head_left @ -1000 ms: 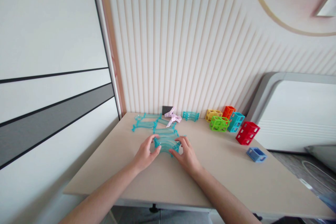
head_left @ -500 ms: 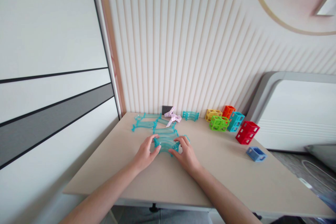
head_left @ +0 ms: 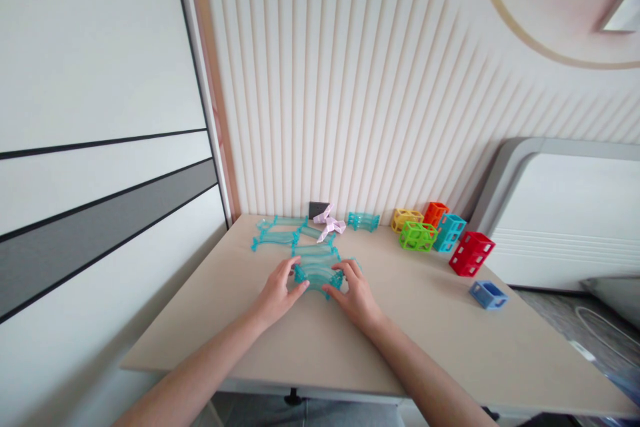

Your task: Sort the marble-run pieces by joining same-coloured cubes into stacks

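Observation:
A curved translucent teal track piece (head_left: pixel 317 275) lies on the beige table (head_left: pixel 410 340) in front of me. My left hand (head_left: pixel 276 295) pinches its left end between thumb and fingers. My right hand (head_left: pixel 356 293) grips its right end the same way. Just beyond it lies another teal track piece (head_left: pixel 315 251), close to or touching the held one; I cannot tell which.
More teal track pieces (head_left: pixel 278 231) lie toward the back left, one more (head_left: pixel 363 220) by the slatted wall. A pink part (head_left: pixel 329 222) and a dark block (head_left: pixel 317 209) sit between them. Coloured open cubes (head_left: pixel 434 230), a red one (head_left: pixel 471 253) and a blue one (head_left: pixel 488 294) stand at the right.

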Available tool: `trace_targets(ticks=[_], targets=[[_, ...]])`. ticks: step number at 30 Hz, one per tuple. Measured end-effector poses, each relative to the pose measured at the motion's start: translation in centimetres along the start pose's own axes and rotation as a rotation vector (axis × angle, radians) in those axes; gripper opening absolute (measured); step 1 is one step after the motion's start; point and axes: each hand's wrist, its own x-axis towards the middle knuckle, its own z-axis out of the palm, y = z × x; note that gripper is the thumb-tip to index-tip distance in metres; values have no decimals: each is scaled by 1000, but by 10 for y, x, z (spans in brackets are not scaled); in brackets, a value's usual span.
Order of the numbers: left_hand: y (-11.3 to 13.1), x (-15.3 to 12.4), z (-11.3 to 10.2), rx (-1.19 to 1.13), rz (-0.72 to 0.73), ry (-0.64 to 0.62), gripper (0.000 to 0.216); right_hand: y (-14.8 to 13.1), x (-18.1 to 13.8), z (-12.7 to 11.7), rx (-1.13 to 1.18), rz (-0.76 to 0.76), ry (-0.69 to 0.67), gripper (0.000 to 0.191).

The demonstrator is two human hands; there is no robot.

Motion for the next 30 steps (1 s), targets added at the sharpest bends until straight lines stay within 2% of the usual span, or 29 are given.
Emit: trace_targets(ticks=[10, 20, 30], targets=[[-5, 0, 4, 32, -55, 6, 49, -3, 4, -16, -119, 75, -71, 45], [-6, -1, 4, 34, -57, -7, 47, -7, 4, -22, -252, 16, -89, 33], [-3, -1, 0, 45, -18, -6, 47, -7, 4, -23, -300, -35, -72, 32]])
